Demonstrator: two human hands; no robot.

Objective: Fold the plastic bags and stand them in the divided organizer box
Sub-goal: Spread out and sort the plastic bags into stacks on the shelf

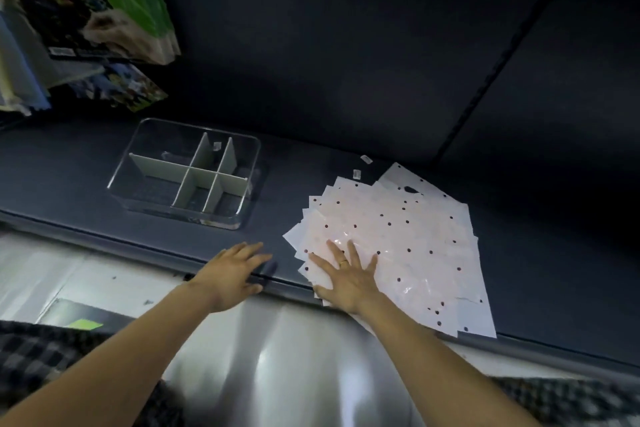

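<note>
On dark counter (311, 163), right of centre: fanned stack of spotted plastic bags (398, 236), all flat and unfolded, near edge overhanging slightly. Right hand (343, 274) pressed flat on near-left part of stack, fingers straight and spread, gripping nothing. Left hand (232, 270) at near counter edge, just left of stack, fingers straight, holding nothing. Far left: clear divided organizer box (187, 177), compartments without bags. Progress judged: nothing folded, nothing stored; entire stack left to fold and stand upright
</note>
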